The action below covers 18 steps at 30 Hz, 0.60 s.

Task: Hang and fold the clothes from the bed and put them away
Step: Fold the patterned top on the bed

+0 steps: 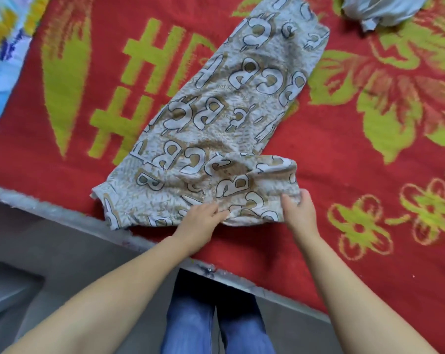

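A view from above looks down at a bed covered by a red blanket (318, 159) patterned with yellow-green flowers and large block shapes. A printed garment (224, 118) lies spread across the blanket, running from the near edge of the bed away towards the far side on a slant. The garment is pale grey-white with tan shading and big outlined letters, mostly B and C. Its near end is bunched and partly folded over on itself, with a fold of cloth raised into a soft ridge.

Two bare forearms reach in from the bottom of the view to that near end of the garment. The left hand (203, 221) lies on the garment's near hem, fingers extended and close together, tips pressing into the cloth; whether it pinches any fabric cannot be told. The right hand (299, 208) sits just to the right of it, on the folded-over corner, with fingers curled around the edge of the cloth, gripping it.

Beyond the garment, at the far right corner of the bed, lies a crumpled pale blue-grey cloth (379, 8). Left of the garment, at the bed's left edge, is a light blue and yellow patterned fabric (1, 47). Nearer than the garment, below the bed's grey edge, the person's blue jeans (190, 325) show over a grey floor (63, 264).
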Motion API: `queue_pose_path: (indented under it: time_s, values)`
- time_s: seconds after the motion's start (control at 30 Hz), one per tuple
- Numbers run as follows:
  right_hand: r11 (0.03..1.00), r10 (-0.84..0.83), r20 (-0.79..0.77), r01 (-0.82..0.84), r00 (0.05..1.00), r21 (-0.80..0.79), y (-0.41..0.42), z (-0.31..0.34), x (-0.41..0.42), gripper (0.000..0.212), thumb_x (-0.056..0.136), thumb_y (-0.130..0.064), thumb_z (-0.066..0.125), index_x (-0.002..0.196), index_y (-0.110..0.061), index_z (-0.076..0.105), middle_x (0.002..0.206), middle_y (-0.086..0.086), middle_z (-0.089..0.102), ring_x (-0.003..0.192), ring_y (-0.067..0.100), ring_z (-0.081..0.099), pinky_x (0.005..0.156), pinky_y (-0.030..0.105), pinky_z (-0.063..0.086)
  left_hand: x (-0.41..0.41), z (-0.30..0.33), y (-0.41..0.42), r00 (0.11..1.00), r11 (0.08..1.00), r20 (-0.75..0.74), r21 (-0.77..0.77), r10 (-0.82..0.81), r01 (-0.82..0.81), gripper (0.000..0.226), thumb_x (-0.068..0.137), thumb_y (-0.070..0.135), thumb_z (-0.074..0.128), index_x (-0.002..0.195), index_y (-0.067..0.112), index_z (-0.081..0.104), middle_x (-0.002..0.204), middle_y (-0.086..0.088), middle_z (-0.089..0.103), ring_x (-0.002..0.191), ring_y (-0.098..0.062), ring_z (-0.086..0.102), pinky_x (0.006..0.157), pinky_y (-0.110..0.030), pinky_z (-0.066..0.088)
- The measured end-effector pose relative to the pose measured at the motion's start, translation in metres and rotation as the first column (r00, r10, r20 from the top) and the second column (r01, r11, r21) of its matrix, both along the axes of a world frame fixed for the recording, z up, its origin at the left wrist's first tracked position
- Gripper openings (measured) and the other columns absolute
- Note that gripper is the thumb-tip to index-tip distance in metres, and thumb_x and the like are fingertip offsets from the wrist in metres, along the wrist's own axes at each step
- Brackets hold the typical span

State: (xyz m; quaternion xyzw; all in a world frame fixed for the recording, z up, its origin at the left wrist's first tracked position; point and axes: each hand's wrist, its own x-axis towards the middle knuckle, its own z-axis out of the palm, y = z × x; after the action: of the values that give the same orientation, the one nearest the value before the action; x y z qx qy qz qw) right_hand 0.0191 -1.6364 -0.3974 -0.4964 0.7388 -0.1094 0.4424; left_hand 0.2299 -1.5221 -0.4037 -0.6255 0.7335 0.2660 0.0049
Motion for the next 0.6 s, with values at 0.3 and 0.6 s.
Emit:
queue_pose_path:
  time_s: [0.3,0.6]
  values:
    - [0.982,0.058,0.044,-0.065,0.997,0.175,0.020,-0.013,-0.027,0.026,0.090,-0.036,0.063,0.103,-0.016,0.052,0.091,-0.005,0.060,0.085,0.016,0.056,0.068,0.029,0.037,0.004,-0.005,-0.034,0.994,0.987,-0.018,-0.125,-0.107,0.104,0.050,0.089,0.031,0.035,0.132,0.016,0.055,0.127,-0.012,0.057,0.115,-0.029,0.055,0.099,-0.047,0.045]
    - [0.998,-0.068,0.579,0.051,0.813,0.044,-0.008,0.035,0.056,0.027,0.087,-0.008,0.056,0.106,-0.024,0.065,0.105,0.008,0.071,0.096,0.022,0.068,0.084,0.039,0.056,0.000,-0.036,-0.082,0.997,0.978,0.007,0.193,-0.079,0.076,0.062,0.102,0.036,0.028,0.153,0.019,-0.003,0.159,0.000,-0.017,0.146,-0.016,-0.016,0.114,-0.050,-0.013]
